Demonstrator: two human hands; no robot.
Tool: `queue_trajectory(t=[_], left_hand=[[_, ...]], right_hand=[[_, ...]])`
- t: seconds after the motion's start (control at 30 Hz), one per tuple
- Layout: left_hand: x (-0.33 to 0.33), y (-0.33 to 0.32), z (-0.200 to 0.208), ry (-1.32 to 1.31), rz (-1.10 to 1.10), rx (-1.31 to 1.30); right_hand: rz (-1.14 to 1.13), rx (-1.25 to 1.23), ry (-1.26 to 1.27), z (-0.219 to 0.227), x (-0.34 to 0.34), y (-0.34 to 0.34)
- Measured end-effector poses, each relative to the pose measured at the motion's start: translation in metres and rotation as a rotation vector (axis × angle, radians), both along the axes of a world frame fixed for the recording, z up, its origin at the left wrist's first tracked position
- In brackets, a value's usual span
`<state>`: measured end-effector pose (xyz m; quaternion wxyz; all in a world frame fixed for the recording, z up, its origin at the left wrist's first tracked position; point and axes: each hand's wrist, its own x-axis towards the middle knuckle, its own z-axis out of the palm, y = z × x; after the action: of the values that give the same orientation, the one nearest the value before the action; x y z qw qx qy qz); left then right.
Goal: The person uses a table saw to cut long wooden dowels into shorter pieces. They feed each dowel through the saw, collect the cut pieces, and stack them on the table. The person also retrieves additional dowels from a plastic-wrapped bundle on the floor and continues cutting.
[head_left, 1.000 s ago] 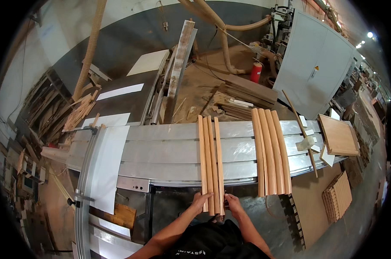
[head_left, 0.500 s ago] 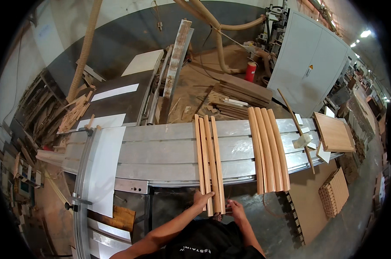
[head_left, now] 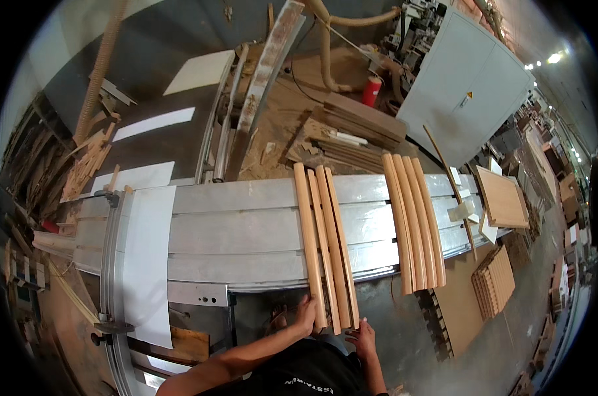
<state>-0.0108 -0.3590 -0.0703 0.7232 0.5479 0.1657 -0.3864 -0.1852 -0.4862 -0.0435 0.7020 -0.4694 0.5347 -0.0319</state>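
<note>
Several long wooden handrail-like strips (head_left: pixel 340 264) lie side by side across the metal table, their near ends sticking out past its front edge. My left hand (head_left: pixel 305 317) is closed round the near end of the leftmost wooden strip (head_left: pixel 309 244), which shows its broad rounded face. Beside the near end of the rightmost strip is my right hand (head_left: pixel 363 340), fingers loosely apart and nothing visible in them. Farther right on the table rests a second group of rounded wooden strips (head_left: pixel 414 224), close together and touched by neither hand.
The slotted metal sliding table (head_left: pixel 233 231) carries a white board (head_left: pixel 147 264) and a metal fence (head_left: pixel 111 251) at left. A thin wooden stick (head_left: pixel 468 237) and a wooden panel (head_left: pixel 502 198) lie at right. Below stands a stack of wood pieces (head_left: pixel 494 282). A grey cabinet (head_left: pixel 464 86) stands behind.
The leftmost strip has turned from a narrow edge to its broad rounded face and sits slightly apart. My left hand has moved to that strip's near end. The view has shifted a little.
</note>
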Motion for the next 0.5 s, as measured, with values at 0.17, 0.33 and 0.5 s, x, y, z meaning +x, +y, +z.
queue_trajectory(t=[0.17, 0.33, 0.5], left_hand=[[0.011, 0.004, 0.019, 0.242, -0.056, -0.042], [0.027, 0.014, 0.003, 0.002, -0.555, 0.112], [0.056, 0.029, -0.012, -0.778, -0.791, 0.356]], right_hand=[[-0.089, 0.075, -0.066, -0.011, -0.005, 0.024], [-0.246, 0.165, -0.235, 0.023, 0.031, 0.046], [-0.430, 0.137, -0.306, 0.000, 0.024, 0.046]])
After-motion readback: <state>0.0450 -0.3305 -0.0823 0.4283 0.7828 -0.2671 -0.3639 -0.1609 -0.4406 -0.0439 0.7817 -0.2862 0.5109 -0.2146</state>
